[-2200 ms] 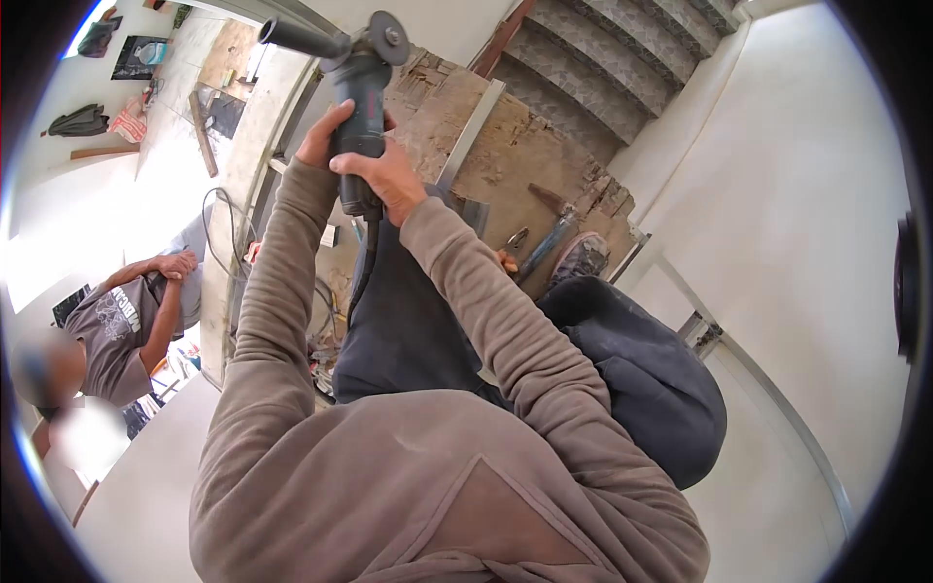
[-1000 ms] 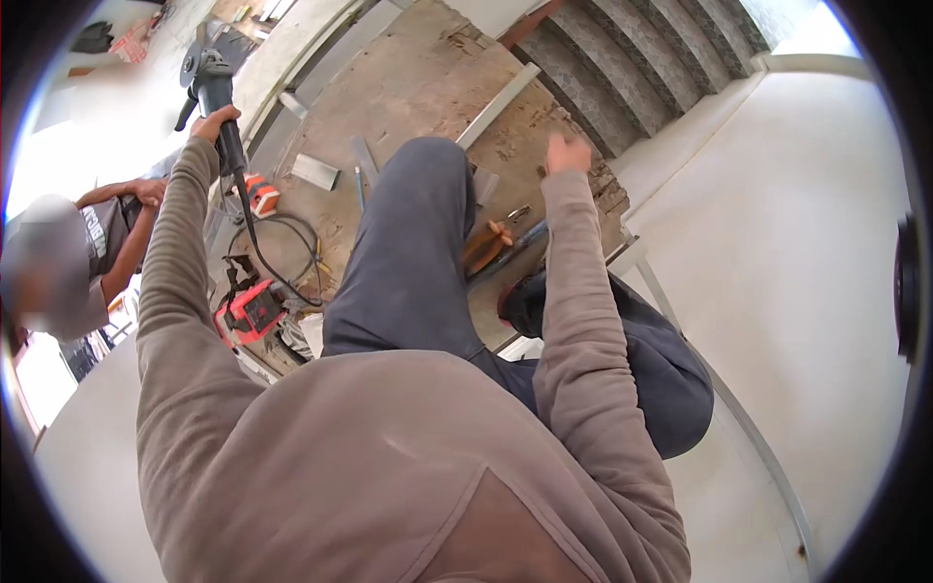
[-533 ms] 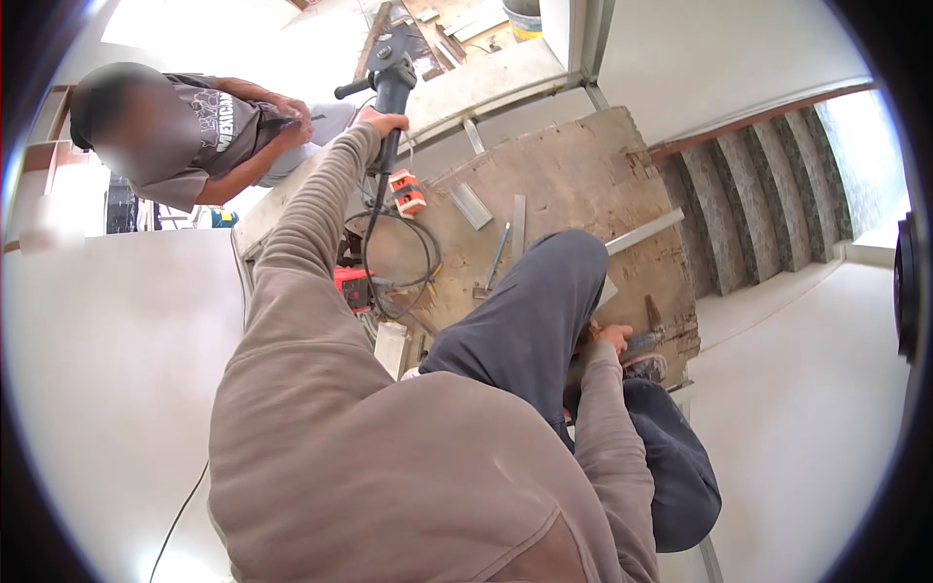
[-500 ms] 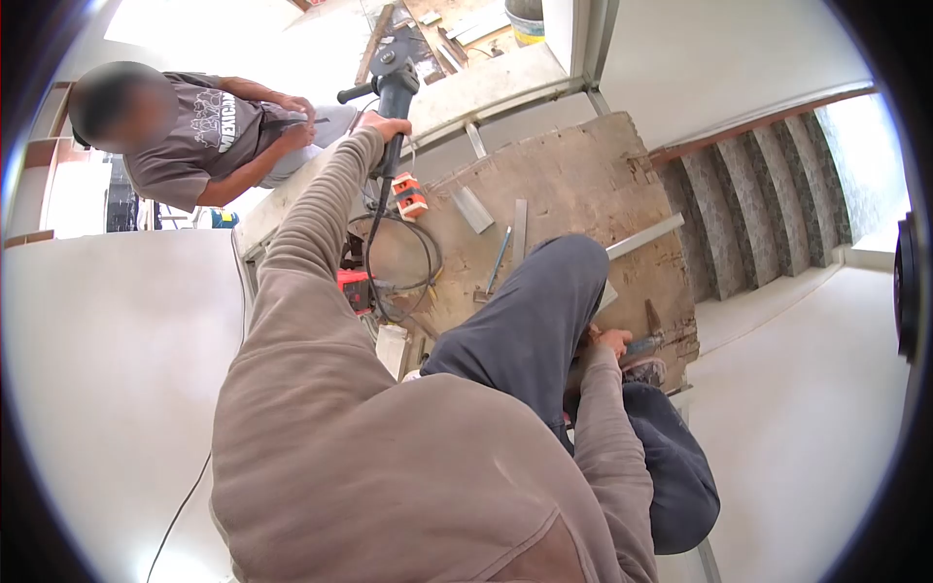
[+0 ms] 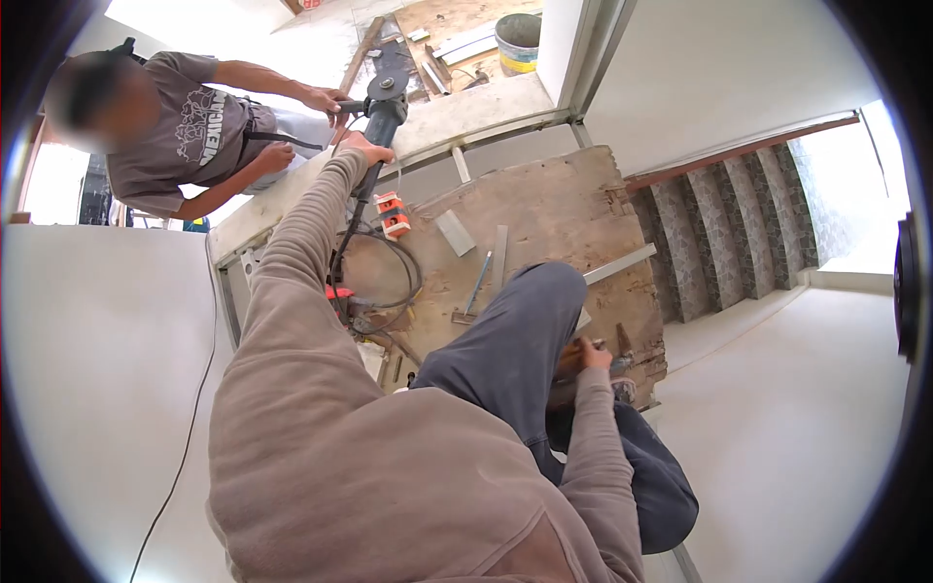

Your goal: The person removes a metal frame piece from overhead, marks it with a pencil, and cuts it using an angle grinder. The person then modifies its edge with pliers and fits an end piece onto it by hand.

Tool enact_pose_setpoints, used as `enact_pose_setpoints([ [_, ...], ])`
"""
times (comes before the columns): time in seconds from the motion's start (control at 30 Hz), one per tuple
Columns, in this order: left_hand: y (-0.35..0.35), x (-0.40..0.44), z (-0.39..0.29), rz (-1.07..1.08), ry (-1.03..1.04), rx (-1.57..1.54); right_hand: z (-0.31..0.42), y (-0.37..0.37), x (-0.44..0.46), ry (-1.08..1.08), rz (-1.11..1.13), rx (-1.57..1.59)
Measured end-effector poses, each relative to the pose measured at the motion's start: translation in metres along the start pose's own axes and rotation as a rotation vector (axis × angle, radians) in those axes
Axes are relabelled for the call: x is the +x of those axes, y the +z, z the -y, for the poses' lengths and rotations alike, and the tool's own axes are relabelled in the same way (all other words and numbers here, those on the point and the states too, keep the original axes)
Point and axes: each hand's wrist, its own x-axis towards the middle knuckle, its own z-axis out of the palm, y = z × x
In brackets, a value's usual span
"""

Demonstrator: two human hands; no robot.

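My left hand point(image 5: 365, 150) is wrapped round the lower body of a dark angle grinder point(image 5: 385, 115), raised at the upper left with its disc uppermost. A co-worker's hand touches the grinder's side handle. The black cord hangs from the tool down to loops of cable point(image 5: 400, 260). Beyond my bent knee, my right hand point(image 5: 594, 356) is closed low over the worn board, beside a blue-grey tool point(image 5: 620, 362) and my shoe. What its fingers hold is too small to make out.
On the board point(image 5: 544, 204) lie metal strips point(image 5: 619, 264), a short profile piece point(image 5: 455, 233), a blue pencil-like rod point(image 5: 479, 281) and an orange block point(image 5: 393, 215). A co-worker point(image 5: 194, 126) stands at the left. Stairs point(image 5: 729, 228) rise at the right; a bucket point(image 5: 517, 44) stands beyond the ledge.
The co-worker has reached out and a hand now meets the grinder's side handle. Earlier both my hands held the grinder; my right hand has since left it and gone down beside my knee.
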Motion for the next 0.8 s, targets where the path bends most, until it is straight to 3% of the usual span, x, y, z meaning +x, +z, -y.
enact_pose_setpoints([
  [0.1, -0.005, 0.006, 0.001, 0.008, 0.015, -0.017, 0.006, -0.046, 0.042, -0.146, 0.229, 0.438],
  [0.17, -0.007, -0.002, -0.006, 0.000, 0.028, -0.005, 0.067, -0.094, -0.008, -0.173, 0.426, 0.679],
  [0.23, -0.013, -0.014, -0.014, -0.011, -0.001, 0.010, 0.117, -0.132, -0.043, -0.305, 0.384, 0.827],
  [0.3, -0.018, -0.022, -0.019, -0.029, -0.030, 0.003, 0.158, -0.174, -0.057, -0.286, 0.459, 0.868],
  [0.37, -0.010, -0.011, -0.014, -0.058, -0.061, -0.014, 0.190, -0.200, -0.086, -0.412, 0.505, 0.834],
  [0.47, 0.006, 0.017, 0.008, -0.136, -0.060, -0.011, 0.211, -0.238, -0.120, -0.459, 0.390, 0.239],
  [0.53, 0.045, 0.073, 0.049, -0.243, -0.014, 0.056, 0.217, -0.246, -0.166, -0.420, 0.379, 0.278],
  [0.6, 0.025, 0.071, 0.050, -0.047, -0.038, 0.161, 0.213, -0.252, -0.206, -0.381, 0.338, 0.387],
  [0.63, 0.041, 0.103, 0.073, -0.069, -0.038, 0.183, 0.210, -0.252, -0.228, -0.355, 0.289, 0.433],
  [0.67, 0.032, 0.091, 0.067, -0.063, -0.090, 0.182, 0.208, -0.253, -0.243, -0.339, 0.238, 0.471],
  [0.7, 0.010, 0.019, 0.010, -0.287, -0.235, 0.307, 0.196, -0.256, -0.247, -0.340, 0.225, 0.495],
  [0.73, 0.001, -0.027, -0.023, -0.480, -0.125, 0.307, 0.185, -0.258, -0.246, -0.349, 0.223, 0.522],
  [0.8, 0.053, -0.002, -0.035, -0.452, 0.237, 0.226, 0.174, -0.267, -0.236, -0.351, 0.260, 0.555],
])
